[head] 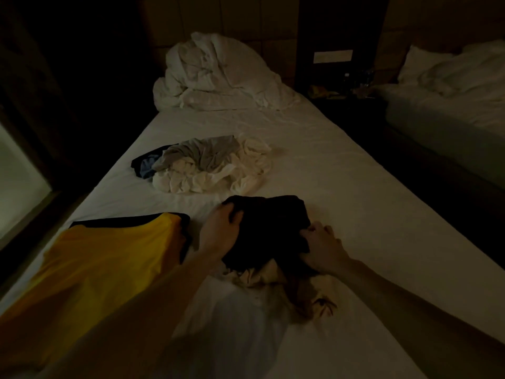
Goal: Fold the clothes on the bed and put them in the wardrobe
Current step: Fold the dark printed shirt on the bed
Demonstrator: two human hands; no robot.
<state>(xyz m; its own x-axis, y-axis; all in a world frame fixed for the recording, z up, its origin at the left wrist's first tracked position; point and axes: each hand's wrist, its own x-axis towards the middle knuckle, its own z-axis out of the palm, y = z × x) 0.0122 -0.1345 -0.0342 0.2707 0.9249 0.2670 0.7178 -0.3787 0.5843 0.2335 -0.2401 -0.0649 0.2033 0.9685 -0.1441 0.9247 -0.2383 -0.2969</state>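
Dark garment point(269, 228) bunched on bed point(341, 187) — crumpled pile point(207, 165) beyond

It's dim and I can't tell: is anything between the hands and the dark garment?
Nothing visible. The left hand and right hand both already grip the dark garment at its edges, on the bed. The wardrobe is out of view.

The room is dim. A dark panelled headboard point(218, 20) backs the bed point(341, 187). A second bed point(451, 105) stands right, a nightstand point(352, 101) between them. A window point(19, 187) glows left.
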